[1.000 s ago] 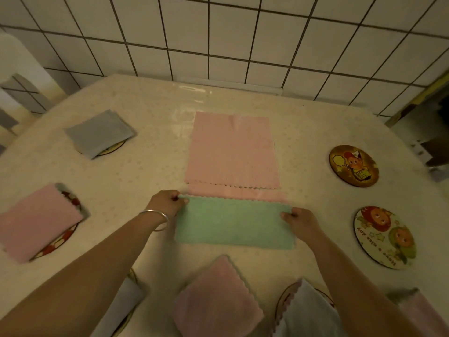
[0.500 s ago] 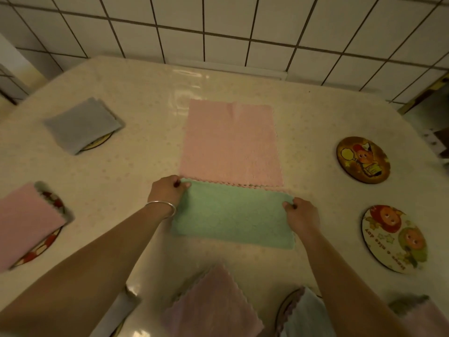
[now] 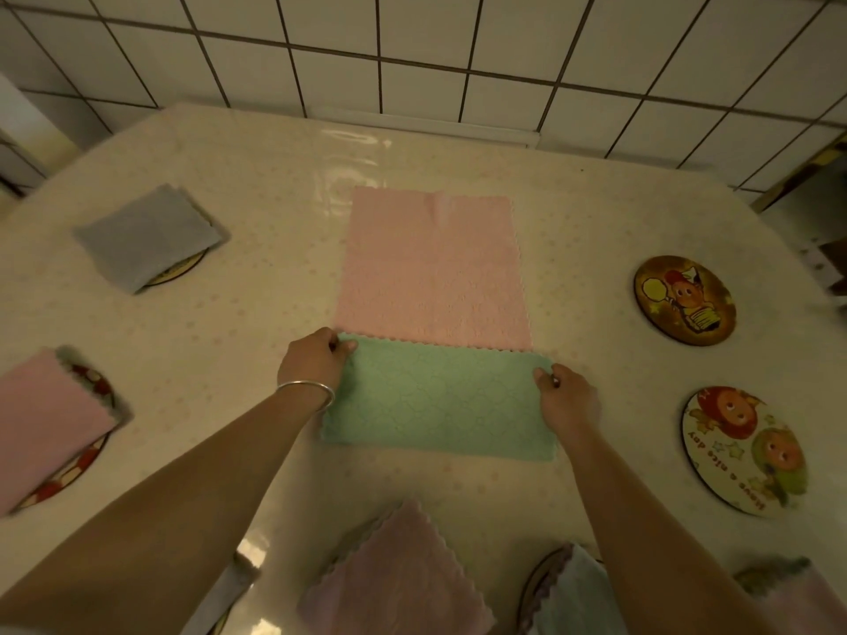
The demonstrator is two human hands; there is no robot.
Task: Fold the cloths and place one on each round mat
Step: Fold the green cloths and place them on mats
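**Green cloth: half-fold closed**

Since the earlier frames, your hands are carrying the green cloth [image 3: 440,405]'s doubled edge farther up over the flat pink cloth [image 3: 433,268]. Your left hand [image 3: 314,359] and right hand [image 3: 566,396] are each pinching a top corner. On the glossy dotted table [image 3: 573,222], below the white tiled wall [image 3: 412,52], two round mats are lying bare; the nearer mat [image 3: 742,451] is reading "Have a nice day", the farther mat [image 3: 685,300] showing a cartoon.
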